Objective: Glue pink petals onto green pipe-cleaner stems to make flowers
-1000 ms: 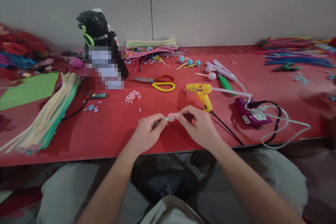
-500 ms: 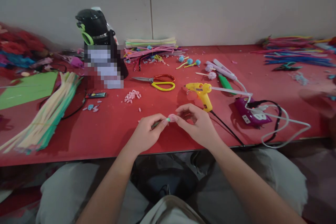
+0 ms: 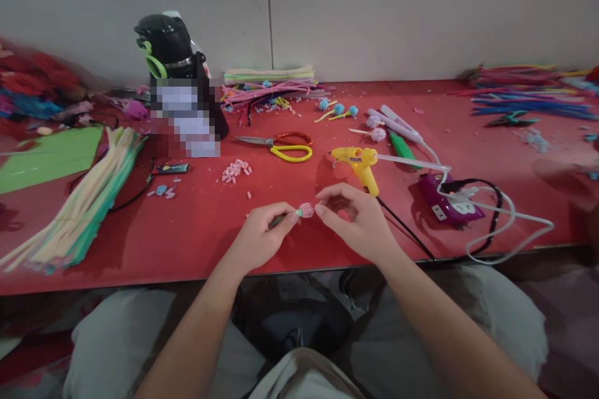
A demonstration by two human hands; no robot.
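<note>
My left hand (image 3: 266, 230) pinches the green stem of a small pink pipe-cleaner flower (image 3: 306, 210), whose head points right, toward my other hand. Just beside the petals, my right hand (image 3: 353, 218) has its fingers apart and holds nothing. Beyond the hands lies a little heap of short pink pieces (image 3: 236, 171). Scissors (image 3: 281, 148) with a red and a yellow handle rest behind it. A yellow glue gun (image 3: 358, 165) lies on its side past my right fingers.
On the red table (image 3: 196, 224), a bundle of cream and green pipe cleaners (image 3: 84, 199) lies left, near a black bottle (image 3: 173, 50). Cords run from a purple power strip (image 3: 444, 199) at right. Another person's blurred hand (image 3: 566, 168) is at the far right edge.
My right fingers have come off the pink flower and drawn slightly right, leaving its petals in view. My left hand keeps its hold in the same place.
</note>
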